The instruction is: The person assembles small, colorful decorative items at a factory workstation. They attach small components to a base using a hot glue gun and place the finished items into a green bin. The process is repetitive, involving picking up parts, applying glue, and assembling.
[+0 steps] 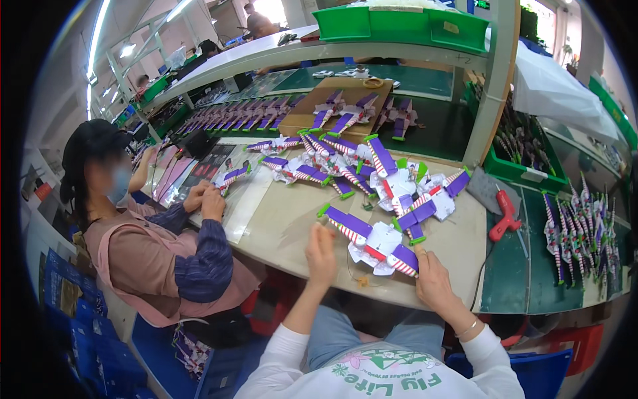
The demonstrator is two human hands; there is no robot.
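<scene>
A toy wing pack with a white body, purple wings and red-and-white striped edges lies in front of me at the table's near edge. My right hand is closed at its right wing end, thumb and fingers gripping there. My left hand is raised beside the left wing, just below its green tip, with the fingers pressed together; whatever they hold is too small to tell. A thin wire with a small tan piece hangs below the pack at the table edge. Just beyond lies a heap of similar wing packs.
A red glue gun rests on the right by a grey board. Wing packs stand stacked on the green mat, near a green crate. At left, a co-worker handles another pack. A shelf spans overhead.
</scene>
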